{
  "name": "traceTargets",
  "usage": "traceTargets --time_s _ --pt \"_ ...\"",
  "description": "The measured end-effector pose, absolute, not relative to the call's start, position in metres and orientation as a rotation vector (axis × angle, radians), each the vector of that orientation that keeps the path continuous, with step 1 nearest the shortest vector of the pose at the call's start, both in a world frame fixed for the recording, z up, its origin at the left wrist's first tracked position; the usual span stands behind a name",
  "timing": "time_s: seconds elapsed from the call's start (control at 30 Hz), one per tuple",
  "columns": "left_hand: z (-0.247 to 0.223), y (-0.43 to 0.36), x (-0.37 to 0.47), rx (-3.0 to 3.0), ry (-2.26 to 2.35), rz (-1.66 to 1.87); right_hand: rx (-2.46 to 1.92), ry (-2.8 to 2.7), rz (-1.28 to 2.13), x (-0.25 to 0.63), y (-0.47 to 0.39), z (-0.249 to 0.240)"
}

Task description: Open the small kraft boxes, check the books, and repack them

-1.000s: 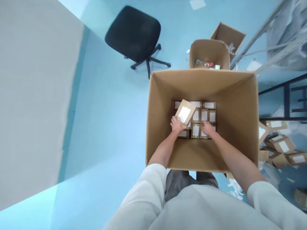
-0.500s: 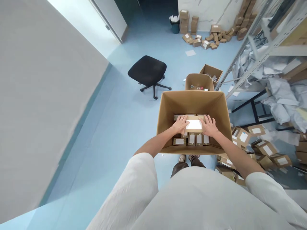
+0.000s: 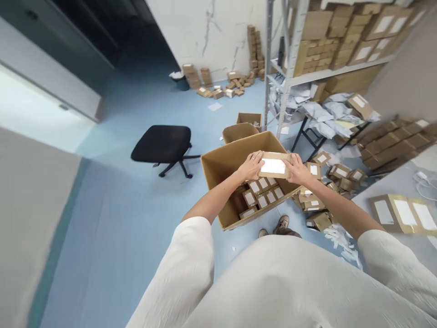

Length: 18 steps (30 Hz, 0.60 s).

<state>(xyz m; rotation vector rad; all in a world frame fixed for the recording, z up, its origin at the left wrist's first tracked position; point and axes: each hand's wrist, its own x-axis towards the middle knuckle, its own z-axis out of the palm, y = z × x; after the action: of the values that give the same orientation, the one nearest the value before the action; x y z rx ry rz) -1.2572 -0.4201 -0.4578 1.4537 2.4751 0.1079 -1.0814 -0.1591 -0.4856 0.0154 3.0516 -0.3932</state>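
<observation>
A small brown box (image 3: 274, 173) with a white label on top is held between my two hands. My left hand (image 3: 251, 166) grips its left end and my right hand (image 3: 296, 169) its right end, fingers over the far edge and thumbs on top. The held box is above the large open carton (image 3: 218, 157), over its right part. Inside the carton lie several smaller labelled boxes (image 3: 250, 197) in rows, partly hidden by my hands and the held box.
A black chair (image 3: 164, 143) stands left of the carton. Metal shelving (image 3: 290, 59) rises at the back right. Labelled parcels (image 3: 312, 202) cover the floor to the right, beside a grey table (image 3: 372, 193) bearing boxes. Smaller open cartons (image 3: 240, 132) stand behind.
My hands have lifted the labelled box from inside the large carton to above it. The view has turned to the right, showing the shelving and the grey table.
</observation>
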Motion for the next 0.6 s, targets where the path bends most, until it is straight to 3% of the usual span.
traceTargets --time_s 0.2,0.6 --pt "-0.448 -0.333 -1.244 1.660 2.539 0.243 0.507 3.232 -0.523 -1.023 -0.109 -0.484" --pt "-0.532 -0.134 -1.105 1.575 2.311 0.457 1.348 2.937 -0.595 -0.840 -0.008 -0.541"
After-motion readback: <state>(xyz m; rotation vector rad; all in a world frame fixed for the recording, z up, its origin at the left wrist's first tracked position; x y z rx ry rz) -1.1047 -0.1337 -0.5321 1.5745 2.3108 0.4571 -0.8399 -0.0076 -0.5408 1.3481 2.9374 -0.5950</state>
